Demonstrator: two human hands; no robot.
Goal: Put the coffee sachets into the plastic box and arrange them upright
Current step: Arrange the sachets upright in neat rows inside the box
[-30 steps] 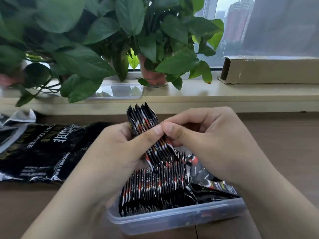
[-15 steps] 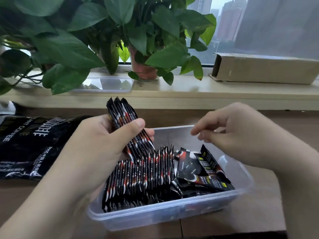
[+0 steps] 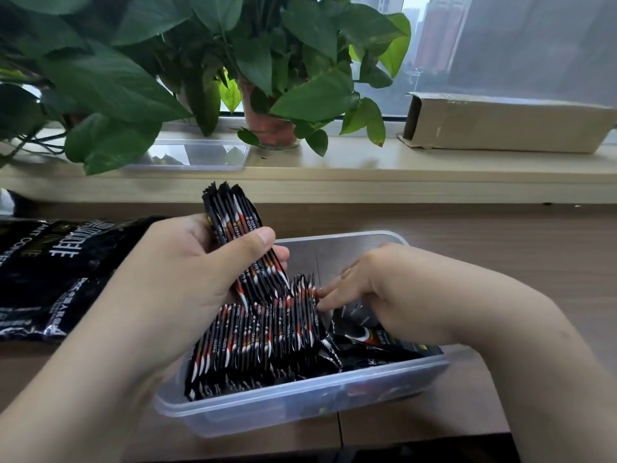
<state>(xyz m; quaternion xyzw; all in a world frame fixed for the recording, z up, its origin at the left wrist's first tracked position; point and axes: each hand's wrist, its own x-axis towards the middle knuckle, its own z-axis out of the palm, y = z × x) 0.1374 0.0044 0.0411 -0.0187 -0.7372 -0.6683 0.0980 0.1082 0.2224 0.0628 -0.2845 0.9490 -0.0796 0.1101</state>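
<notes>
A clear plastic box (image 3: pixel 300 401) sits on the wooden desk in front of me. A row of black-and-red coffee sachets (image 3: pixel 263 342) stands upright in its left half. Several loose sachets (image 3: pixel 374 339) lie flat in the right half. My left hand (image 3: pixel 187 259) grips a bundle of sachets (image 3: pixel 233 222), tilted, its lower end touching the standing row. My right hand (image 3: pixel 370 285) reaches down into the box, fingertips against the right end of the row and over the loose sachets. Whether it holds one is hidden.
A large black coffee bag (image 3: pixel 50 269) lies on the desk to the left. On the windowsill behind stand a potted plant (image 3: pixel 270 128), a clear lid (image 3: pixel 200 155) and a long cardboard box (image 3: pixel 507 125). The desk's front edge (image 3: pixel 334 452) is close below the box.
My right hand let go of the bundle, swung right, then dropped into the box beside the standing row. My left hand kept the bundle and lowered it toward the row.
</notes>
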